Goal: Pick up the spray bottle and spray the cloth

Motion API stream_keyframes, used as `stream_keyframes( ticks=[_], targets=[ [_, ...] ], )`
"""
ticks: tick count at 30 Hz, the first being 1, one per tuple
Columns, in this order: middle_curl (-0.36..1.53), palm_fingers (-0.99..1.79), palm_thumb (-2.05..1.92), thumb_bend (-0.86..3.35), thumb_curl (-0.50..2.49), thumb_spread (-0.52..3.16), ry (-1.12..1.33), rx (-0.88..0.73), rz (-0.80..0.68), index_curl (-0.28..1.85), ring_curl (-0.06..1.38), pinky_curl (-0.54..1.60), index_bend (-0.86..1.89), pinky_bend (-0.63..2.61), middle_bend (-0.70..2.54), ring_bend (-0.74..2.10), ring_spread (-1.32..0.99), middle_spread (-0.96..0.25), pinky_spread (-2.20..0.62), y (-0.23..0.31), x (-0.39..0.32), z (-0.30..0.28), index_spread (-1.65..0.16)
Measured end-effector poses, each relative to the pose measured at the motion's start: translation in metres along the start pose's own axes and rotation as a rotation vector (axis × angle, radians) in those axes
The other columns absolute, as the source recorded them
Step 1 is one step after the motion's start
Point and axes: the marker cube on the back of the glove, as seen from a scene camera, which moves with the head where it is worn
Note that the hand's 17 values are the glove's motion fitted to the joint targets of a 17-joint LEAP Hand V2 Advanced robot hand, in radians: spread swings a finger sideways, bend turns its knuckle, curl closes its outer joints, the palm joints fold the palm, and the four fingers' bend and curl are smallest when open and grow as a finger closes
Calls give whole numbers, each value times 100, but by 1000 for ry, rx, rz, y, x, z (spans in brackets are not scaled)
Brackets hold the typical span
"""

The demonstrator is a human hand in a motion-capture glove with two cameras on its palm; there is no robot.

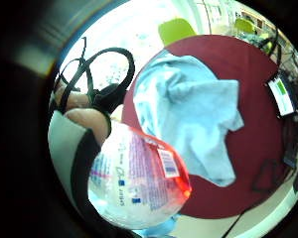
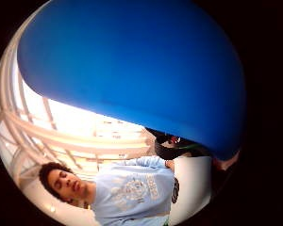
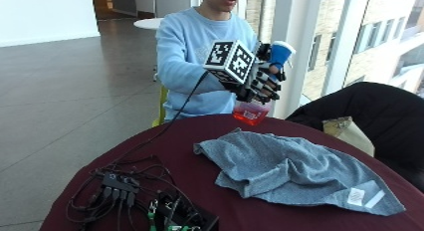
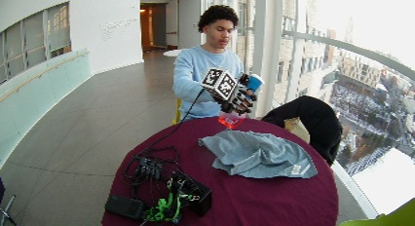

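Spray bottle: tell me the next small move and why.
Probably tilt the spray bottle so its blue head points down at the cloth. The gloved right hand already grips it, lifted above the table, with the cloth lying spread just below.

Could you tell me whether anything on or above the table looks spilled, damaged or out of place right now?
Nothing stands out. The cloth lies rumpled on the table, with no visible spill. The right hand holds the spray bottle in the air above the table's far edge.
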Motion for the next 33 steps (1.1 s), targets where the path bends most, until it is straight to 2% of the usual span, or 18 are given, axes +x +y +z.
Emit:
stream_keyframes(
  ticks=[7, 13, 21, 33],
  targets=[
    [48, 113, 86, -2, 52, 98, -211, 72, -148, 25, 39, 40, 10, 39, 44, 56, -6, -8, -5, -3, -24, 56, -24],
    [48, 113, 86, -2, 52, 98, -355, 89, -203, 25, 39, 39, 10, 38, 43, 56, -6, -8, -5, -7, -30, 108, -24],
    [47, 113, 86, -2, 53, 98, -409, 73, -228, 25, 39, 39, 10, 38, 43, 55, -7, -8, -5, -14, -25, 164, -24],
    [47, 112, 86, -2, 53, 98, -413, 41, -216, 26, 39, 39, 10, 36, 42, 53, -7, -8, -4, -17, -10, 199, -26]
  ],
)
